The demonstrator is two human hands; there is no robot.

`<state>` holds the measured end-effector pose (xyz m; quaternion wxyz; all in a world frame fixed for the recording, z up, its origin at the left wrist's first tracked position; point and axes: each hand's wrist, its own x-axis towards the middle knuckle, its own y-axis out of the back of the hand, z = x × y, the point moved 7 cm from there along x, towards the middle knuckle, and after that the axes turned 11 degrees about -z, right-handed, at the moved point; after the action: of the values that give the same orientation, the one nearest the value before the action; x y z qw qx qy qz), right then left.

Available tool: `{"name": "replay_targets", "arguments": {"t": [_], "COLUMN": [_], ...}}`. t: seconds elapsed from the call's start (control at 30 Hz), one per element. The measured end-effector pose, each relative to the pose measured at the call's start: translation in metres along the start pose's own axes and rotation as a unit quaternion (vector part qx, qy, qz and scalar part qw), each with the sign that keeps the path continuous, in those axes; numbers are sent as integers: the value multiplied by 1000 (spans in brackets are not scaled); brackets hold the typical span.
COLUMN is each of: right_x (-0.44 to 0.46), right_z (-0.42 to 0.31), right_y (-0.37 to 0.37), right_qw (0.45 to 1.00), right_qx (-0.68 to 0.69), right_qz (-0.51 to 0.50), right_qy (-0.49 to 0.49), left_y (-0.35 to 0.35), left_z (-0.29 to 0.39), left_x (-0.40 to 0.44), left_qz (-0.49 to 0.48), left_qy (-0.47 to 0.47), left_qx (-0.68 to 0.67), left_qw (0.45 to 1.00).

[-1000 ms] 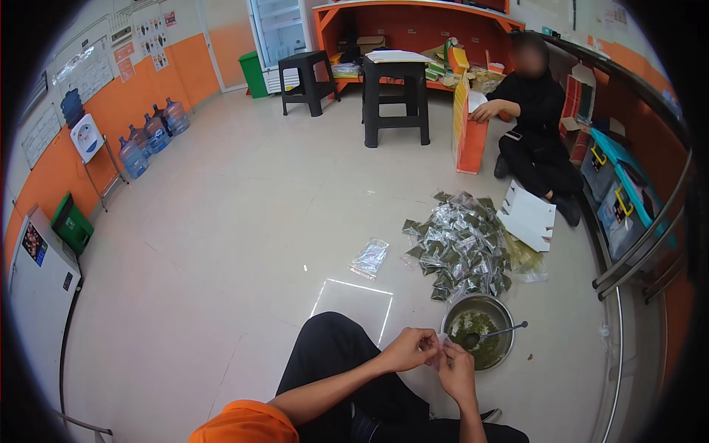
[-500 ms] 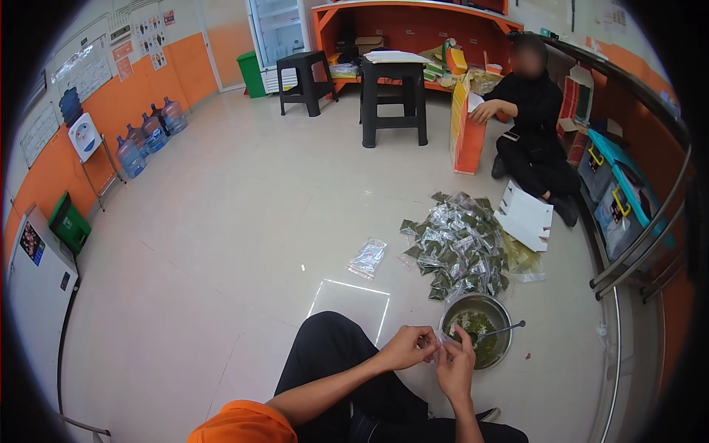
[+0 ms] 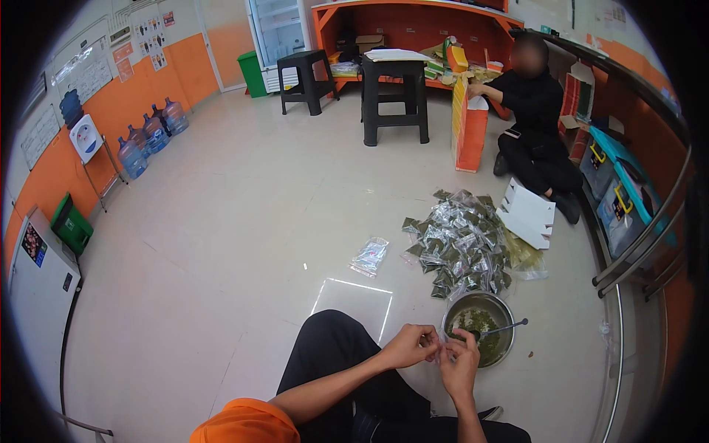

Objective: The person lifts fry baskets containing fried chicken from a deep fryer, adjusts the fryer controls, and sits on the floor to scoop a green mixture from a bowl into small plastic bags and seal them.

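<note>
My left hand [image 3: 415, 345] and my right hand [image 3: 459, 362] meet in front of my knee, fingertips pinched on a small clear plastic bag [image 3: 442, 342] that is mostly hidden by the fingers. Just beyond my right hand stands a metal bowl [image 3: 509, 341] with green chopped leaves [image 3: 473, 322] in it. A spoon [image 3: 509, 326] leans in the bowl, its handle over the right rim. Past the bowl lies a heap of small clear bags filled with green stuff [image 3: 461, 240]. A stack of flat clear bags [image 3: 369, 256] rests on the floor to its left.
A person in black [image 3: 535, 103] sits at the back right, hands at a tall orange carton [image 3: 470, 136]. White cardboard [image 3: 526, 214] lies by the heap. Black stools [image 3: 395, 103] stand farther back. Plastic storage boxes [image 3: 620, 199] and a metal rail [image 3: 642, 251] line the right side.
My hands stay together on the bag, which shows less between the fingers now. The other person's hands have moved from the carton's front to its top rear.
</note>
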<state>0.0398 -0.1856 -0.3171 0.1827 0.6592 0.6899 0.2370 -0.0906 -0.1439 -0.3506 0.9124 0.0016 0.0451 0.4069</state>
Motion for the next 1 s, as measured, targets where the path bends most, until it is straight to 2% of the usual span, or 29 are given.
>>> {"name": "replay_targets", "arguments": {"t": [0.13,0.27,0.37,0.43,0.53,0.63,0.7,0.83,0.87,1.0], "right_x": [0,0,-1,0,0,0,-2,-14,-17,-23], "right_z": [1,3,-4,-9,-14,-20,-20,-23,-20,-9], "right_y": [2,2,5,8,16,34,52,93,103,126], "right_qw": [1000,999,996,992,984,929,904,882,882,869], "right_qx": [-4,43,73,100,146,348,406,455,454,479], "right_qz": [20,34,55,78,84,113,128,122,121,121], "right_qy": [23,3,4,9,61,55,32,20,22,18], "left_y": [-1,-2,0,2,13,36,52,68,72,93], "left_z": [-1,1,1,-1,1,-6,-8,-14,-8,-31], "left_x": [0,1,1,1,0,1,2,22,22,14], "left_qz": [-3,-6,20,14,44,97,128,152,157,241], "left_qy": [-7,-7,-47,-30,-32,-4,45,-49,-77,-54], "left_qx": [5,14,6,9,30,53,87,181,142,-151], "left_qw": [1000,1000,999,999,998,994,987,970,974,957]}}
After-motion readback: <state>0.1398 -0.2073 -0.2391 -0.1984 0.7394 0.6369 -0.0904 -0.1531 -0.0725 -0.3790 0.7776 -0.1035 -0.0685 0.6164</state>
